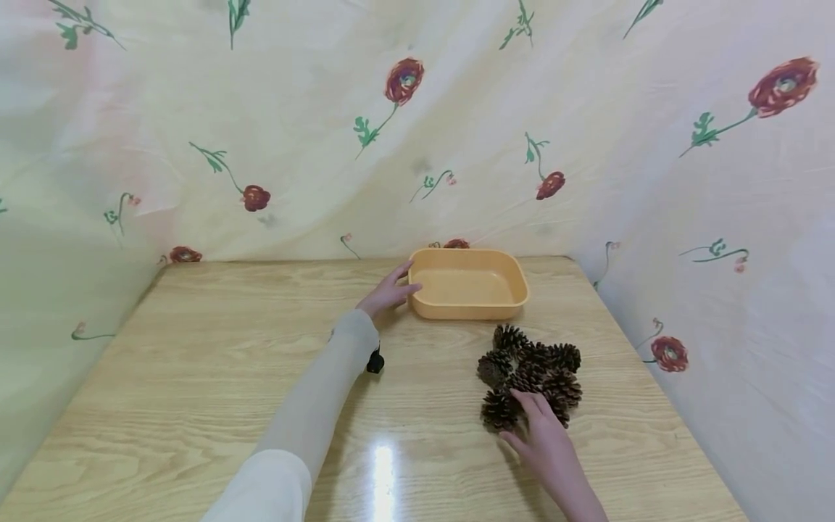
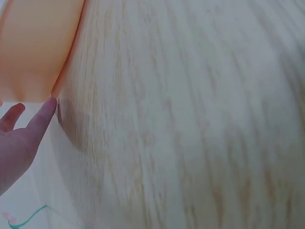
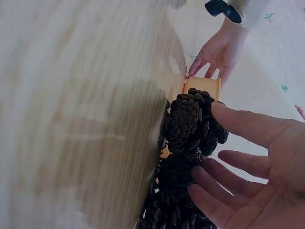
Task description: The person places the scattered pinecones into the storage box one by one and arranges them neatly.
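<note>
Head view: my left hand [image 1: 388, 293] reaches out to the left end of a pale orange tub [image 1: 470, 286], its fingers extended and unclenched, lying against that end near the rim. The tub stands upright on the counter [image 1: 196, 348], near the far edge. Between it and me, toward the right, sits a tight cluster of dark cones [image 1: 538, 355]. My right hand [image 1: 544, 435] is at the near side of the cluster, thumb and fingers apart and lightly bent. A pale sleeve [image 1: 326, 377] covers my left forearm, and a small black piece [image 1: 375, 362] shows beside it, close to the wrist. Flowered cloth [image 1: 293, 130] hangs behind the counter and along its sides, and a bright glare [image 1: 383, 478] lies on the wood near me.

Left wrist view: part of my left hand shows at the left edge, one fingertip at the tub's lower corner, right by the wood. A soft shadow falls on the counter beside it.

Right wrist view: my right hand is spread loosely beside the cones, thumb at the uppermost one and fingers next to those below; I cannot tell whether every fingertip touches. Beyond them, my left hand meets the tub's end with fingers outstretched.
</note>
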Demonstrator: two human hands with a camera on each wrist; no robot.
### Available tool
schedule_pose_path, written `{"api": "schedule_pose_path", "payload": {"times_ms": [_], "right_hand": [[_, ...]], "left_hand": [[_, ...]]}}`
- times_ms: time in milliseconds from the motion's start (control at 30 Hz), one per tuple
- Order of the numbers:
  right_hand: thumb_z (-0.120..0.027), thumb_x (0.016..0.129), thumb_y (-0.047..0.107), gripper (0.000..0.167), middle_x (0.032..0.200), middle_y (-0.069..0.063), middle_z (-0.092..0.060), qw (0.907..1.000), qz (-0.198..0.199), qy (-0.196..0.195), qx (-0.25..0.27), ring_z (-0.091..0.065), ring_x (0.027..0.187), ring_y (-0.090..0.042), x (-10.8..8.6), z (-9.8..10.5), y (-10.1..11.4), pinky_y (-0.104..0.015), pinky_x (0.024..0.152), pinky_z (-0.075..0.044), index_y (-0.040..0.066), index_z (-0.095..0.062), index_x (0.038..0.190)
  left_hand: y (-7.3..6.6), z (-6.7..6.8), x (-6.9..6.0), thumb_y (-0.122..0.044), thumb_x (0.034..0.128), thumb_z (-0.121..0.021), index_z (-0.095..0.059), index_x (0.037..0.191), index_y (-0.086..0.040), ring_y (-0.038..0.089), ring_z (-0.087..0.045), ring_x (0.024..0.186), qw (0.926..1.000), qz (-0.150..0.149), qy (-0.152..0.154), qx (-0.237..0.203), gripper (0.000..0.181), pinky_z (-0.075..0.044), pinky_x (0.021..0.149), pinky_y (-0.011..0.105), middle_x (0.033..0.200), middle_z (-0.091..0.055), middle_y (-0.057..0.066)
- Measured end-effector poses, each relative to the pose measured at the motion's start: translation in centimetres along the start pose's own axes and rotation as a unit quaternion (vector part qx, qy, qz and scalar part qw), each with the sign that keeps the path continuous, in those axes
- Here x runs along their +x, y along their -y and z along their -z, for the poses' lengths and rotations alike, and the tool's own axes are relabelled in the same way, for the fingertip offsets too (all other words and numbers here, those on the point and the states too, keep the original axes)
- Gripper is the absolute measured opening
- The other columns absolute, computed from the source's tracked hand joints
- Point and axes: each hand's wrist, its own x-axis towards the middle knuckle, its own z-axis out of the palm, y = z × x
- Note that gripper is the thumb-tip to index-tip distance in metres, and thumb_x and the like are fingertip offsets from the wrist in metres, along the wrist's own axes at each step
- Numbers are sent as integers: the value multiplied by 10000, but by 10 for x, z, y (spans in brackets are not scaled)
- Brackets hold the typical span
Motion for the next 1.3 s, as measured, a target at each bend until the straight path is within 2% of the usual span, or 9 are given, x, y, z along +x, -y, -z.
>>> {"api": "schedule_pose_path", "payload": {"times_ms": [100,233,333,467,700,833,1000,1233,1300], "right_hand": [[-814,750,163,750,1287,-234,-519,10000,-35,-31,-82,-641,920,-297,1,-1,1,-455,798,-573,-16,-471,1392],[-813,753,154,778,1255,-251,-502,9998,-99,64,-179,-628,815,-239,4,-1,2,-348,654,-567,-46,-436,1404],[-810,759,155,794,1214,-244,-505,9993,-175,198,-266,-563,705,-160,6,-2,3,-264,534,-479,-53,-415,1416],[-813,754,154,792,1158,-228,-517,9989,-201,243,-337,-468,618,-118,9,-2,4,-237,484,-392,-49,-421,1412],[-815,743,140,684,1228,-298,-479,9992,-131,169,-327,-485,581,-123,11,-1,4,-234,470,-417,-27,-496,1324],[-825,725,153,669,1266,-317,-473,9989,-99,270,-377,-523,603,-141,11,-3,4,-274,487,-469,-22,-514,1291],[-846,697,166,649,1211,-219,-569,9985,79,221,-503,-625,754,-224,11,-5,5,-398,629,-569,-15,-548,1244],[-839,705,171,682,1249,-220,-605,9981,47,388,-476,-663,851,-281,15,-4,9,-449,707,-577,6,-536,1294],[-836,706,168,701,1249,-221,-607,9980,28,439,-458,-654,812,-255,17,-3,11,-441,696,-577,24,-527,1318]], "left_hand": [[0,1,0,-254,968,-591,-184,1555,-303,314,-302,1453,10000,28,-8,-23,716,-382,1142,442,1628,-154,100],[1,1,1,-238,973,-582,-190,1554,-308,311,-319,1444,10000,49,-6,-56,704,-392,1136,438,1625,-163,98],[1,1,3,-201,976,-576,-197,1552,-311,315,-358,1421,9999,73,-30,-148,698,-404,1127,433,1623,-166,105],[0,3,2,-160,978,-563,-196,1553,-307,316,-381,1407,9996,84,-61,-280,698,-407,1124,431,1624,-156,110],[6,11,-10,-141,976,-553,-183,1559,-286,353,-393,1393,9997,-100,-64,-194,705,-422,1109,446,1617,-153,148],[14,18,-25,-153,972,-557,-178,1560,-274,344,-371,1409,9999,-116,-35,-56,710,-427,1103,446,1618,-157,138],[26,32,-44,-163,976,-556,-188,1560,-239,351,-396,1390,9999,-118,-38,17,695,-433,1100,430,1616,-160,145],[33,53,-68,-212,974,-575,-162,1563,-272,342,-345,1423,9999,-110,17,126,721,-411,1118,433,1623,-130,125],[34,58,-74,-226,973,-582,-165,1562,-280,342,-360,1415,9998,-129,6,166,724,-418,1113,427,1624,-130,120]]}}
